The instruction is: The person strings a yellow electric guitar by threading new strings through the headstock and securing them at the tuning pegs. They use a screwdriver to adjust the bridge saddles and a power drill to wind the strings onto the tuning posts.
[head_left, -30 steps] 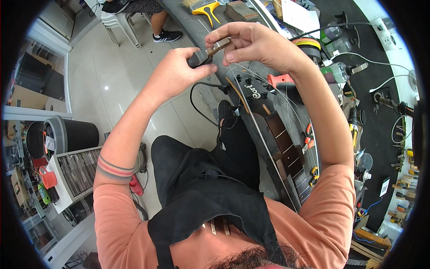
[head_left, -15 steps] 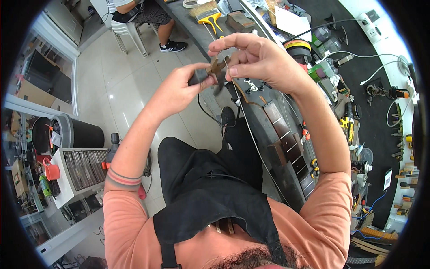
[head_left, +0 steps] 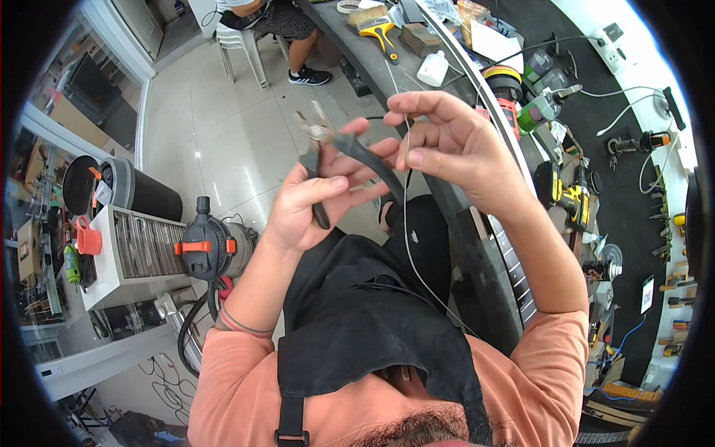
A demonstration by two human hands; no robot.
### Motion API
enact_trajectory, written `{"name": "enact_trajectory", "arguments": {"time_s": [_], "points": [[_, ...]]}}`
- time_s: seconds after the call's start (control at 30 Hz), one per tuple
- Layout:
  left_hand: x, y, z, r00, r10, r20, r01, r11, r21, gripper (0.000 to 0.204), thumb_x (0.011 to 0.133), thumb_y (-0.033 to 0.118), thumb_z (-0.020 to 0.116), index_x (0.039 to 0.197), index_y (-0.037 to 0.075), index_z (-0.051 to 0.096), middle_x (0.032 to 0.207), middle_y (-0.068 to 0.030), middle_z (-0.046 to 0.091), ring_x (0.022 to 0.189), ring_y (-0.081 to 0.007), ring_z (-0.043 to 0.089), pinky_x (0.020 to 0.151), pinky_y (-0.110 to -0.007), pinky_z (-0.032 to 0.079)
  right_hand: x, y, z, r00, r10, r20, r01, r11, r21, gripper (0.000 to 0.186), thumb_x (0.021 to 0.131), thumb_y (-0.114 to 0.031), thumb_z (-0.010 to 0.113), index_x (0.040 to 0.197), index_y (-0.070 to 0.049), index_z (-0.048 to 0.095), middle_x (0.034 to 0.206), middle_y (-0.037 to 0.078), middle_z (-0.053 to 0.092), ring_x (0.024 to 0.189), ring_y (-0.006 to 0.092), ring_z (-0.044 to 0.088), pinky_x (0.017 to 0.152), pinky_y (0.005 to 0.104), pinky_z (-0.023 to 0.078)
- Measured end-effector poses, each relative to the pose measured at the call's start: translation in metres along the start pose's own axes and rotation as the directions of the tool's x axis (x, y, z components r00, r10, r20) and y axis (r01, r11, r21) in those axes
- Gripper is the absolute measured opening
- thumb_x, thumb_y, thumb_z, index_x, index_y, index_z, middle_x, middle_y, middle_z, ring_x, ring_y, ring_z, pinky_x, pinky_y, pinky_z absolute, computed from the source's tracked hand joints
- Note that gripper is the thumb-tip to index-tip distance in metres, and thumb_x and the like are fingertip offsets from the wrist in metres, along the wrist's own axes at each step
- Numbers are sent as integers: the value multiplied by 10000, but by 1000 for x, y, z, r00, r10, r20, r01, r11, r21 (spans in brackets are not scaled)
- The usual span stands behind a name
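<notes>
My left hand (head_left: 294, 212) holds a pair of pliers or cutters (head_left: 370, 159) with dark handles. The handles are spread apart, one by the thumb and the other across the fingers, and the blurred metal jaws point up and away. Close on its right, my right hand (head_left: 469, 153) pinches a long, thin pale wire (head_left: 407, 235) between thumb and index finger. From there the wire runs up toward the bench and curves down past my apron. A guitar neck (head_left: 515, 261) with a dark fretboard lies on the bench, partly hidden by my right forearm.
On the bench are a yellow-handled brush (head_left: 376, 31), a dark block (head_left: 419, 39), a white bottle (head_left: 433, 68) and a yellow drill (head_left: 573, 197). To my left stand a shop vacuum (head_left: 212, 242) and a black bin (head_left: 153, 190). Another person sits at the far side.
The pliers have come away from the wire and turned, their handles now spread in my loosened left hand. Both hands moved nearer to me, and the view shifted left; my right hand still pinches the wire.
</notes>
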State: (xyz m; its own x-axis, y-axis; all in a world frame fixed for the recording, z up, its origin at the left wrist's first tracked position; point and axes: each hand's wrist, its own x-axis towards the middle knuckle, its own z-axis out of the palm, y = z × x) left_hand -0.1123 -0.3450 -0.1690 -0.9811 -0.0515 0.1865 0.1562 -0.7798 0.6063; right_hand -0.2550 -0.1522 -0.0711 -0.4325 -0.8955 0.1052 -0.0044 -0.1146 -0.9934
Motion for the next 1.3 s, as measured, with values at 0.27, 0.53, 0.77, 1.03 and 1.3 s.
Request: {"name": "enact_trajectory", "arguments": {"time_s": [0.27,0.53,0.77,1.03,1.3], "points": [[-19,21,2,985,169,-38,-158,967,198,458,1058,152,669,1463,15,504,1170,-171,698,1064,-315,727,956,-501,594,-30,17,39,999,33,-6,-32,998,60,534,1005,8,726,1500,47,531,1328,86,641,1087,164,690,974,327,567],[-29,18,28,934,355,25,-298,741,602,391,978,-23,785,1300,53,576,1140,-103,743,947,-116,690,836,-285,552,-44,24,63,999,25,41,-27,999,47,450,1000,46,683,1436,55,568,1179,84,682,1106,144,667,1007,332,565],[-52,6,20,912,409,-3,-265,596,758,395,972,-10,808,1300,38,594,1105,-91,741,990,-145,692,916,-327,556,-46,41,75,994,112,-15,-112,994,-10,405,1006,11,677,1387,50,546,1126,104,700,1063,159,678,963,313,551],[-65,5,-10,624,351,698,-435,-586,683,526,724,-72,732,1227,59,649,1102,-106,748,1000,-339,678,892,-454,538,-24,95,85,981,93,-172,-115,986,-123,338,1003,-43,694,1305,35,563,989,111,739,896,155,702,796,316,557],[-76,-2,-36,910,326,-258,-47,697,716,378,974,6,774,1301,32,586,1022,-49,701,885,-140,648,814,-304,526,-18,115,102,972,-98,-212,2,911,-413,332,971,-15,746,1246,25,566,1049,142,749,961,221,748,862,368,583]]}}
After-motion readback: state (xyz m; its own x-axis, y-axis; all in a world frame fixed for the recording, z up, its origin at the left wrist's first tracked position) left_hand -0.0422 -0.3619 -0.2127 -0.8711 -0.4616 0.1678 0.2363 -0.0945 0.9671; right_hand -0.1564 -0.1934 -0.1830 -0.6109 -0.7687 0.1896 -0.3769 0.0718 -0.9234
